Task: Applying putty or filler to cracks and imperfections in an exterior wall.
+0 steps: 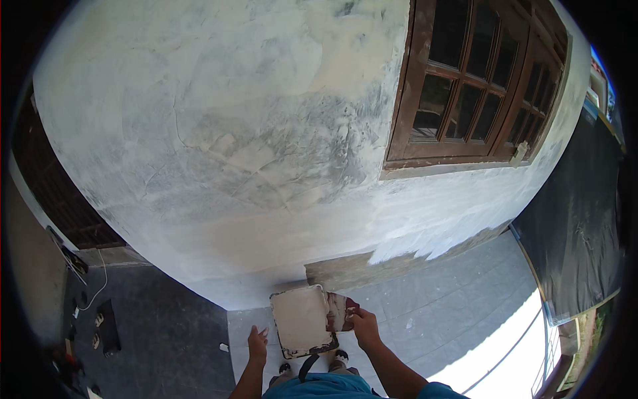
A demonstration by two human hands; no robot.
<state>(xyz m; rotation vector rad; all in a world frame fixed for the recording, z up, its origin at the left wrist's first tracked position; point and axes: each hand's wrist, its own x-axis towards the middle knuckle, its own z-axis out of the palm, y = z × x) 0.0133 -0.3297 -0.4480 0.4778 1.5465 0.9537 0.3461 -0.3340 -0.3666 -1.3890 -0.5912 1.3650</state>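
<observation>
My right hand [363, 328] grips a flat reddish-brown spreader [340, 311] smeared with pale filler. The spreader's left edge overlaps the right side of a rectangular tray [330, 345] with a dark, crusted rim. Smooth cream-coloured filler [300, 320] covers most of the tray. To the left of the tray, my left hand [258, 344] is empty, its fingers apart and pale smears on the fingertips. The tray sits at the foot of a wall [266, 219] with patchy white and grey coating, just in front of my feet.
A bare grey-brown strip [345, 271] runs along the wall's base. Brown-framed windows [458, 86] are set in the wall at upper right. Grey sheeting [425, 299] covers the floor. Dark sheeting [565, 213] hangs at right. A cable [103, 282] and dark objects lie at far left.
</observation>
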